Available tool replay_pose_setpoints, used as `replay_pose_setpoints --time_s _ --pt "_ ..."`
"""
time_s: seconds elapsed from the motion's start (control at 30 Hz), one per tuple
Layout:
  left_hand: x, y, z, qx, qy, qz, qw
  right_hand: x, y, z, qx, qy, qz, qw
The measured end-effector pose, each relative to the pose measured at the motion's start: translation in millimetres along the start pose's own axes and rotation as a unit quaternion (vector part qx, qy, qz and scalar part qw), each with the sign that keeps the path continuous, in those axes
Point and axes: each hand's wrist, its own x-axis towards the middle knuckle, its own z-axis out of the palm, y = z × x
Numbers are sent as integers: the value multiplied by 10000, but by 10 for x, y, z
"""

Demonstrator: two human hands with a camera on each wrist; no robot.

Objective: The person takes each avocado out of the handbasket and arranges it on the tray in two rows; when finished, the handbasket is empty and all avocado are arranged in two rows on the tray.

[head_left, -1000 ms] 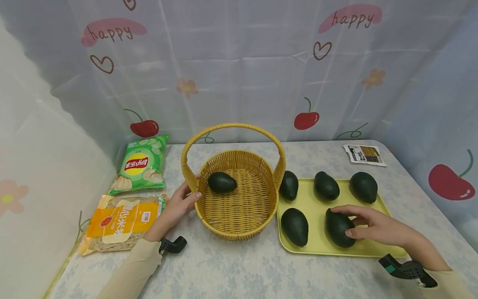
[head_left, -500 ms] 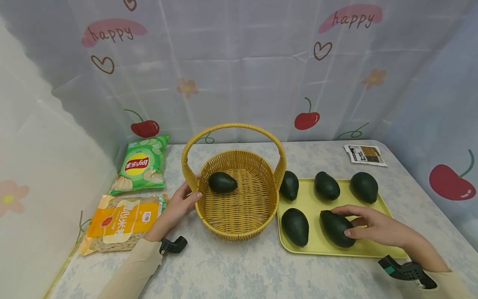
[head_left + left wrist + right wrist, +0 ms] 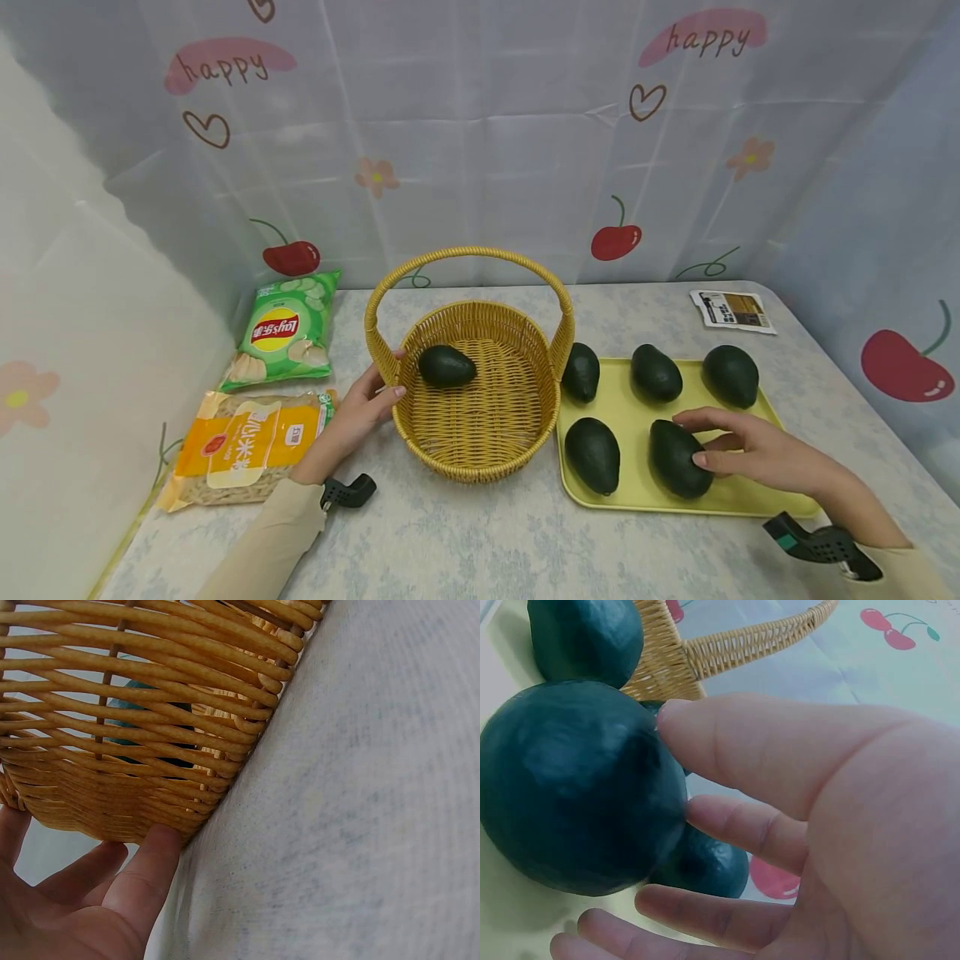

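Observation:
A golden wicker basket with a tall arched handle stands mid-table. One dark green avocado lies inside, at its left. My left hand touches the basket's outer left side near the handle's base; in the left wrist view its extended fingers rest against the weave. At the right, a yellow tray carries several avocados. My right hand is beside the front-middle avocado, thumb at its right side. The right wrist view shows that avocado large, in front of spread fingers not wrapped round it.
Left of the basket lie a green chip bag and an orange-and-clear food packet. A small white-and-brown packet lies at the back right. A printed curtain hangs behind the table.
The front-middle avocado turned on the tray: its narrow end swung left, then partly back. My right hand has shifted very slightly. The left hand and basket stay put.

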Motion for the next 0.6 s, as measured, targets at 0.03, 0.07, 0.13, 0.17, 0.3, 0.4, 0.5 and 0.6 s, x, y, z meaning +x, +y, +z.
replay_pose_setpoints --time_s 0.03,0.07,0.13,0.17,0.3,0.4,0.5,0.6 --pt "-1 -1 -1 7 -3 6 10000 0 -6 -8 -83 29 13 10000" --pt "0 -2 -1 6 -7 12 10000 0 -14 -21 -155 38 5 9999" --pt "-1 -5 -3 13 -8 16 10000 4 -36 -52 -337 77 53 9994" --pt "-2 -6 -3 18 -12 14 10000 8 -53 -72 -433 95 75 9990" --pt "-5 -4 -4 36 -6 -28 10000 32 -141 -161 -798 170 32 9967" --pt "-8 3 -3 66 12 -66 10000 62 -237 -232 -1055 283 -189 9938" --pt "-14 9 -4 132 44 -102 9999 118 -372 -285 -1198 370 -395 9913" --pt "-16 15 -4 168 48 -122 9998 204 -557 -314 -1329 353 -634 9885"
